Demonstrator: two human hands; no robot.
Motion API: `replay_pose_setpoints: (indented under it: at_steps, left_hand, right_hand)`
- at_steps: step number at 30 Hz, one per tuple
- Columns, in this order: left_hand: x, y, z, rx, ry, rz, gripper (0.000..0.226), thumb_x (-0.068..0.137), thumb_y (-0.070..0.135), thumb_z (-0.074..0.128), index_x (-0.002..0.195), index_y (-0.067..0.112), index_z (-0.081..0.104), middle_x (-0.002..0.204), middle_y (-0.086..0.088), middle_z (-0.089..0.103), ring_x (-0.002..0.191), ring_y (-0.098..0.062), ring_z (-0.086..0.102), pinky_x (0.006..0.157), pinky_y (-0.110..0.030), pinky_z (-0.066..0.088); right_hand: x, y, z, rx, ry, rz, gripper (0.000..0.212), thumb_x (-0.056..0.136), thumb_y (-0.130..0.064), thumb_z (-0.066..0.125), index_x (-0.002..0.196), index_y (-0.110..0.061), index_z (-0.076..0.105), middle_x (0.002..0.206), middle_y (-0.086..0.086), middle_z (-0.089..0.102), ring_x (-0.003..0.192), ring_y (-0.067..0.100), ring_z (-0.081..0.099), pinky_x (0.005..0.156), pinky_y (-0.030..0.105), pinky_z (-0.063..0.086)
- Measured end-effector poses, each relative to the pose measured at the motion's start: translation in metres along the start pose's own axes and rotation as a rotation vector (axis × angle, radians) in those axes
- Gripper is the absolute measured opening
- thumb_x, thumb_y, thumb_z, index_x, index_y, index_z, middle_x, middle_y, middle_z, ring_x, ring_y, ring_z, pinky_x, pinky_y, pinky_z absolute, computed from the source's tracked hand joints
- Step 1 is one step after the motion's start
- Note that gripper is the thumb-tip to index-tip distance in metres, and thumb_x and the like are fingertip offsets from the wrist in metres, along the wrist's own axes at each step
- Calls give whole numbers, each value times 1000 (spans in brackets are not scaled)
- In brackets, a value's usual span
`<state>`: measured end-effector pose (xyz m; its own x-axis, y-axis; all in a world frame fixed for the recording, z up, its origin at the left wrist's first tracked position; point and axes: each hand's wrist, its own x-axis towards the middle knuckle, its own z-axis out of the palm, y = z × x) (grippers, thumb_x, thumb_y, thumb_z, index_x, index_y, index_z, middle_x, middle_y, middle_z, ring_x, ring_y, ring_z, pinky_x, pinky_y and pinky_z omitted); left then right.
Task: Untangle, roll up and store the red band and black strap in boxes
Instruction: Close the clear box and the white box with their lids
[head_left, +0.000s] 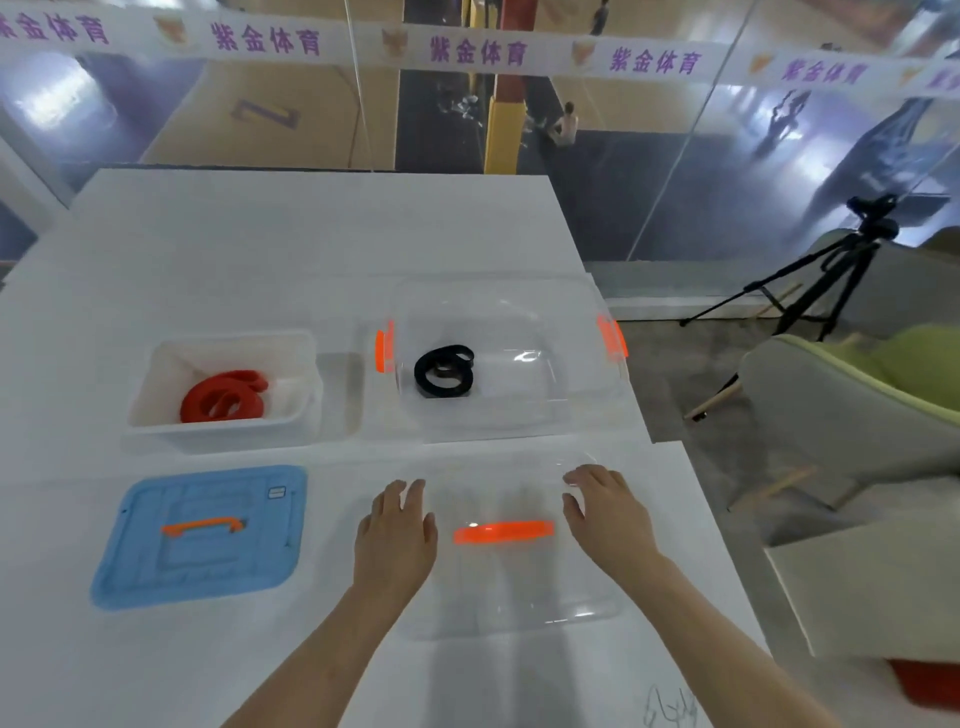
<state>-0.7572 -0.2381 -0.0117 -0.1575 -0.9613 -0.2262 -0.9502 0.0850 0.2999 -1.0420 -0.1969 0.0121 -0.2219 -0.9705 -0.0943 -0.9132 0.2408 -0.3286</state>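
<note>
Presently on the white surface: one coiled red band, lying inside the open white plastic box at left; one coiled black strap, inside the clear plastic box with orange latches beside it. Nearer: one blue lid with orange handle, flat; one clear lid with orange handle, flat. Left hand and right hand: fingers spread, palms down at the clear lid's two sides, gripping nothing.
</note>
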Motion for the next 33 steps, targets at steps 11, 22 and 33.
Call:
replay_pose_setpoints:
  at_steps: [11,22,33]
  left_hand:
    - [-3,-25,96,-72,-219,-288,60,103,35,51,156,16,32,155,-23,32,142,-42,38,114,-48,37]
    - [-8,-12,100,-326,-132,-448,65,101,39,57,157,19,32,148,-24,40,137,-42,32,113,-49,32]
    - [-53,3,45,-415,145,-378,60,99,31,63,152,12,41,148,-26,46,138,-43,38,116,-51,28]
  right_hand:
    - [-7,96,82,-25,-309,223,52,102,-36,57,151,-25,41,167,19,21,157,36,19,114,48,44]
    - [-15,104,117,198,-199,312,51,92,-35,66,139,-22,53,126,14,58,125,38,51,108,44,37]
    - [-57,85,56,319,-14,206,50,91,-42,72,135,-22,57,133,12,57,125,36,52,104,37,36]
